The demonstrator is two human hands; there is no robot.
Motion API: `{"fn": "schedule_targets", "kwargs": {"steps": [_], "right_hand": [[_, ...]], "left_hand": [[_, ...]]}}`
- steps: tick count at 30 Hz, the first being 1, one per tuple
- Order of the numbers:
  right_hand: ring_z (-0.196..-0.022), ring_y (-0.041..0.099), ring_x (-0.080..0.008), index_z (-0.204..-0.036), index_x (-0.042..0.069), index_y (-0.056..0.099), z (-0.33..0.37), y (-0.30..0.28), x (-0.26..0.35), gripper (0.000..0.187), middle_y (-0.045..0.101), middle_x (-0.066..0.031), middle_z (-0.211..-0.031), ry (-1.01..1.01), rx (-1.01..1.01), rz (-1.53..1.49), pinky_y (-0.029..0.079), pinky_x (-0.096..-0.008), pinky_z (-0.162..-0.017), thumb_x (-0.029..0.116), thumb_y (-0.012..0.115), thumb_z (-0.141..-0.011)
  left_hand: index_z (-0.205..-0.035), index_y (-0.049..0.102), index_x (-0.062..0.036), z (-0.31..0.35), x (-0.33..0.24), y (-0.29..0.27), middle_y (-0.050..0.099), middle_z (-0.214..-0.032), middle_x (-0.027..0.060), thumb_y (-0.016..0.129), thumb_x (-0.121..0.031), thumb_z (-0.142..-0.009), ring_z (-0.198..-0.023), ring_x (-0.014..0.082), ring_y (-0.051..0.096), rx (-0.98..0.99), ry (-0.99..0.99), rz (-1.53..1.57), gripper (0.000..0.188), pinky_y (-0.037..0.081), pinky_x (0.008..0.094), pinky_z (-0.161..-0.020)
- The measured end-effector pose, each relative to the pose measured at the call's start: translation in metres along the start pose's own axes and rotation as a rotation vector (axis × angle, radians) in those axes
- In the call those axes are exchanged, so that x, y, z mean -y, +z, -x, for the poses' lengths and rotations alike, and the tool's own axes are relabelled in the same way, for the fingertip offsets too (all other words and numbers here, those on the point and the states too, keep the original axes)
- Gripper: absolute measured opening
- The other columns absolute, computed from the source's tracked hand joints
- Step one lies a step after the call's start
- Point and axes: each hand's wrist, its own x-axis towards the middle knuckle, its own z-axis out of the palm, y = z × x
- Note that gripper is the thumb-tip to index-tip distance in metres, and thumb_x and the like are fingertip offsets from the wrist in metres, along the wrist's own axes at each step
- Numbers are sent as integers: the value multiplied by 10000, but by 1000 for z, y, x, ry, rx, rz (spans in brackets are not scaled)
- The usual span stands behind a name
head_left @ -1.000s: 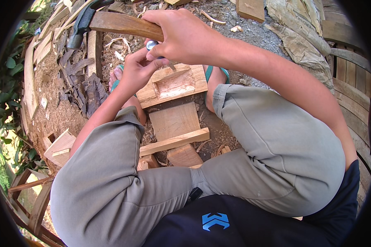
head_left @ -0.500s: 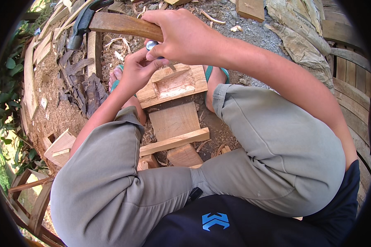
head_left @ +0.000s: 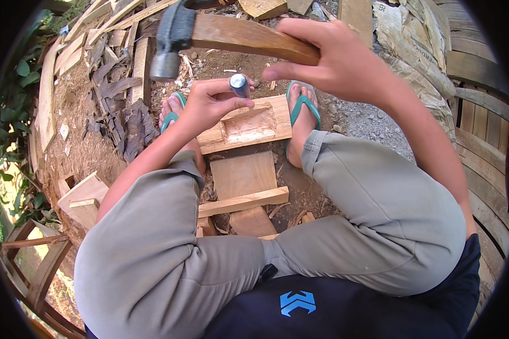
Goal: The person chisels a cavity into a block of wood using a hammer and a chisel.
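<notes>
My left hand (head_left: 208, 104) is closed around a chisel (head_left: 240, 86) with a blue handle and a shiny metal cap. Its blade is mostly hidden by my fingers, above a pale wooden block (head_left: 210, 139). A rectangular recess with rough, chipped surfaces (head_left: 249, 130) is cut into that block, which lies between my feet. Up to the right, my right hand (head_left: 342, 62) grips the wooden handle of a claw hammer (head_left: 249, 38). The dark hammer head hangs to the left of the chisel, apart from it.
My feet in green flip-flops (head_left: 305, 110) flank the block. Nearer me lie a flat board (head_left: 243, 174) and a wooden strip (head_left: 244, 201). Wood offcuts and dark bark (head_left: 138, 130) lie at left, crumpled paper sacks (head_left: 415, 62) at right. Shavings litter the ground.
My right hand has drawn away from the left and moved right with the hammer, which now looks larger. The chisel's capped end shows more fully in my left hand.
</notes>
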Motion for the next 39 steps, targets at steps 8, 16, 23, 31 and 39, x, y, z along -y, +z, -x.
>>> {"fn": "schedule_targets", "kwargs": {"steps": [8, 16, 23, 31, 39], "right_hand": [[-567, 484, -269, -991, 28, 634, 34, -22, -18, 309, 526, -122, -679, -70, -94, 129, 415, -346, -539, 194, 847, -841], [-640, 617, -355, -1049, 62, 628, 50, -27, -11, 249, 612, -172, -715, 7, -17, 119, 466, -396, -575, 142, 780, -869], [-690, 653, -395, -1092, 72, 582, 66, -5, -8, 260, 627, -203, -740, 66, -103, -61, 478, -448, -590, 95, 733, -881], [-745, 663, -439, -1074, 77, 541, 57, -4, 6, 280, 661, -216, -768, 128, -137, -23, 507, -503, -615, 98, 711, -851], [-778, 670, -454, -1046, 75, 506, 52, 1, 9, 284, 671, -203, -777, 161, -163, -63, 510, -536, -641, 0, 663, -821]], "left_hand": [[-1200, 653, 25, -1, 9, -1, 708, -1131, 83, 732, -23, -924, -993, 150, 707, 92, -12, -48, 291, 581, 307, -899], [-1222, 639, 8, -6, -2, -1, 709, -1124, 94, 724, -94, -951, -1031, 166, 703, 118, -28, -144, 302, 580, 320, -908], [-1214, 686, 0, -6, 8, -2, 722, -1160, 94, 785, -129, -905, -1073, 163, 693, 98, -122, -38, 348, 579, 324, -916], [-1027, 734, 29, -8, 2, 3, 762, -1038, 63, 790, -66, -876, -910, 146, 733, -12, 49, 73, 187, 584, 310, -854], [-1129, 712, 22, -9, 2, 4, 750, -1048, 72, 752, -86, -920, -952, 136, 705, 37, 15, 83, 239, 571, 324, -898]]}}
